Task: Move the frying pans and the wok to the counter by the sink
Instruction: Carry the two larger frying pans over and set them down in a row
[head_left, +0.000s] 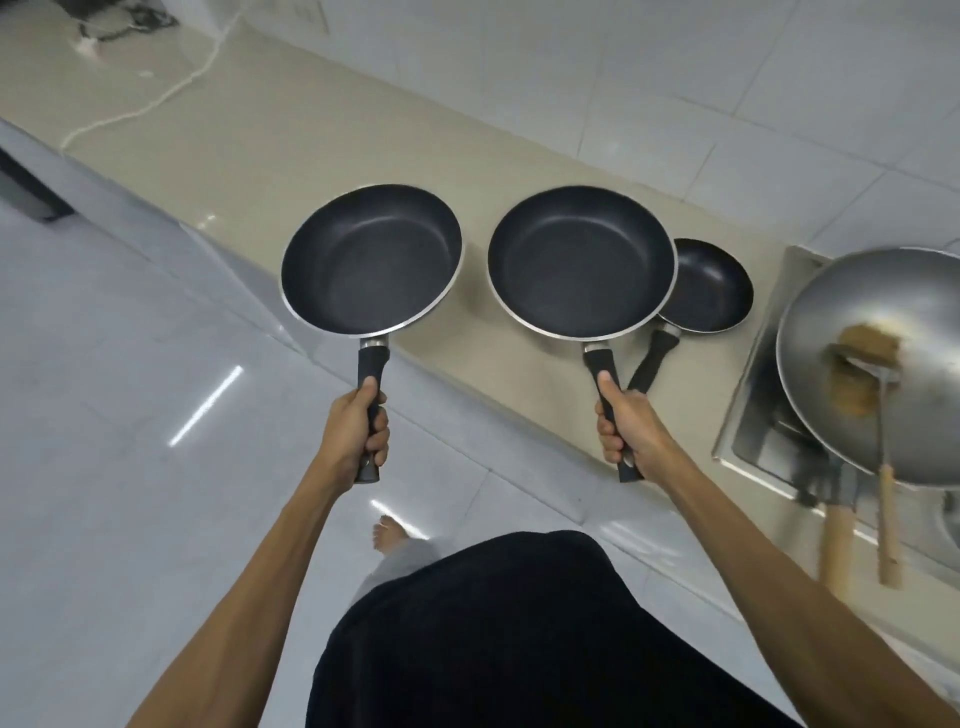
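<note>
Frying pans (372, 260), black with silver rims, each gripped by left hand (356, 426) and right hand (626, 428).

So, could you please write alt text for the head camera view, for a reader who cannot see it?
A person's left hand and right hand each hold a black frying pan by its handle, the left pan and the right pan held over the beige counter's front edge. A smaller black pan sits on the counter, and a steel wok holding a spatula rests over the sink.
</note>
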